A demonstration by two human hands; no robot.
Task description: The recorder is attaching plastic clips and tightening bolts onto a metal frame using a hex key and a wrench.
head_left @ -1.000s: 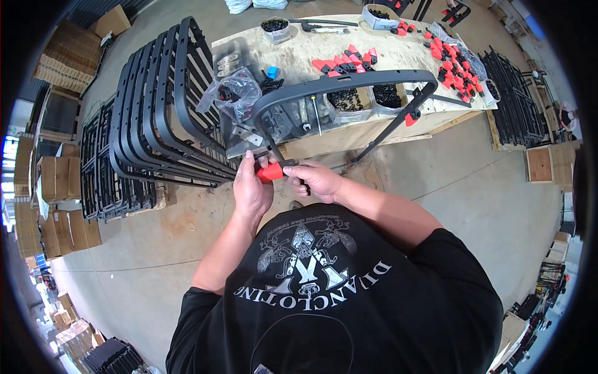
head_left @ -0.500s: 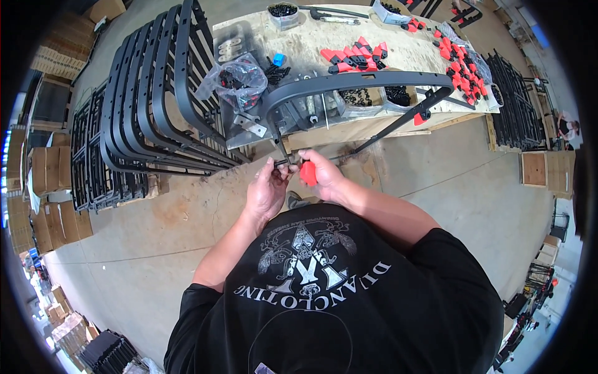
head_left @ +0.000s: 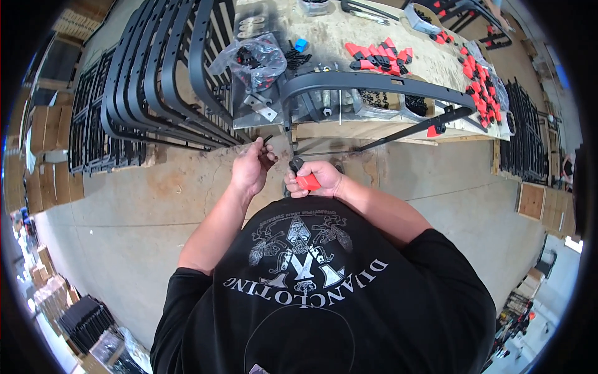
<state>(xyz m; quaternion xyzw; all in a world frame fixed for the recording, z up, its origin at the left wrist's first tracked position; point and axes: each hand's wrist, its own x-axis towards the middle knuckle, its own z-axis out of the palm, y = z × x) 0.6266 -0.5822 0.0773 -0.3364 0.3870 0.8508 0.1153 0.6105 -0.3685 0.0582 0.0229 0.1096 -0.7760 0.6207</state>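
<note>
My left hand (head_left: 250, 169) is raised in front of my chest, its thumb and fingers closed on a short black bolt (head_left: 268, 139). Something small and dark also shows near its lower fingertips, too small to name. To its right, my right hand (head_left: 321, 177) is wrapped round a red-and-black plastic piece (head_left: 308, 182), its black end pointing up and away from me. Just beyond both hands stands a black metal frame (head_left: 386, 81) with rounded corners, its top bar in front of the table. Neither hand touches that frame.
Several similar frames (head_left: 163, 81) stand in a row at left. On the wooden table (head_left: 324, 37) lie red-and-black pieces (head_left: 381, 56), a plastic bag of parts (head_left: 258, 59), a wrench (head_left: 326, 105) and boxes of small black hardware (head_left: 374, 100). Cardboard boxes (head_left: 47, 149) are stacked far left.
My hands have come apart and away from the frame's leg. The left has moved left with the bolt; the right has drawn closer to me, turning the red-and-black piece so its black end shows.
</note>
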